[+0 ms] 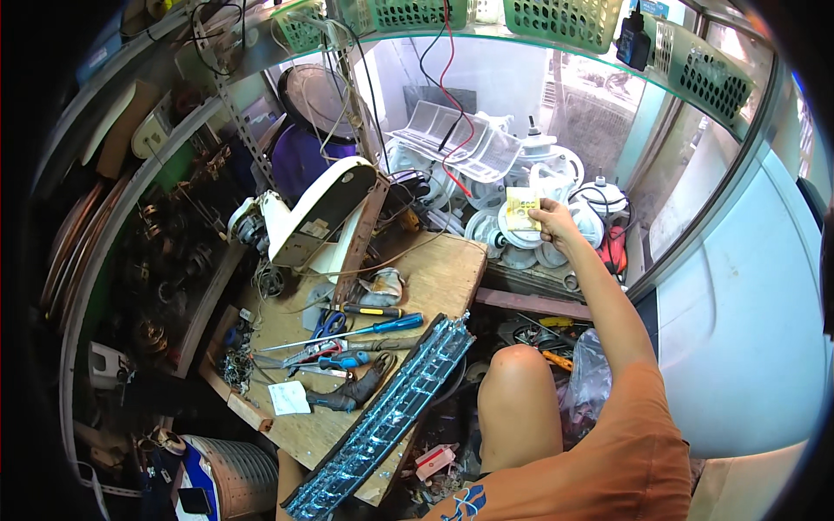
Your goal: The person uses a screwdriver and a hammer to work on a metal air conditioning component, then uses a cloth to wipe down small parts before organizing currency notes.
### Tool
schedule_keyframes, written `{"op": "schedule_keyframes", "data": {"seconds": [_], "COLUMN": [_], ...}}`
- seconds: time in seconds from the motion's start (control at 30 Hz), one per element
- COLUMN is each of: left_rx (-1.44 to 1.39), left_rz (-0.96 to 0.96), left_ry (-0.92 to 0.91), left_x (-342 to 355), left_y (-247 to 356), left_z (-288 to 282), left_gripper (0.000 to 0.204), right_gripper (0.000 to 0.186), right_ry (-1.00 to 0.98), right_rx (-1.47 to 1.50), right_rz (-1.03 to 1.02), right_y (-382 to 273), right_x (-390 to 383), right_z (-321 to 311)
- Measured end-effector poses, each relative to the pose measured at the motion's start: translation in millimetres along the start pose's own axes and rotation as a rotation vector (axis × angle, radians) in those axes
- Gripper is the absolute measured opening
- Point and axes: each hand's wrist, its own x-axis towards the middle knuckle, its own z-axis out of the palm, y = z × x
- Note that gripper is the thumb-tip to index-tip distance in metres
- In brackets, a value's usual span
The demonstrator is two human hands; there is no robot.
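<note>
My right hand is stretched out to the far right, its fingers closed on the edge of a small flat yellow-and-white packet. The packet is held up in front of a heap of clear and white plastic fan-like parts. My left hand does not show. A bit of bare skin appears at the lower left beside the table, and I cannot tell if it is arm or leg. Closest to my body, a long dark bar with shiny bluish strips lies slanted across the right edge of the wooden table.
On the table lie a blue-handled screwdriver, scissors, a dark hand tool and a paper slip. A white-and-black appliance stands behind them. Green baskets line a glass shelf above. Cluttered shelves fill the left.
</note>
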Motion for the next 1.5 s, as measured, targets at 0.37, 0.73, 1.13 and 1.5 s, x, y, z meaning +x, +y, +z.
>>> {"op": "schedule_keyframes", "data": {"seconds": [0.37,0.73,1.13,1.5], "left_rx": [0.341,-0.150,-0.615,-0.367], "left_rz": [0.626,1.475,1.576,1.519], "left_ry": [0.346,-0.422,0.050,0.114], "left_x": [23,-14,38,32], "left_y": [140,406,603,592], "left_z": [-92,235,359,429], "left_gripper": [0.083,0.077,0.009,0.009], "right_gripper": [0.009,0.003,0.037,0.042], "right_ry": [0.113,-0.093,0.753,0.863], "right_rx": [-1.116,-1.344,-1.910,-1.262], "right_rz": [-1.259,-1.665,-1.128,-1.087], "right_y": [-105,-228,-438,-452], "right_x": [-80,-172,-45,-21], "right_z": [36,98,0,-33]}}
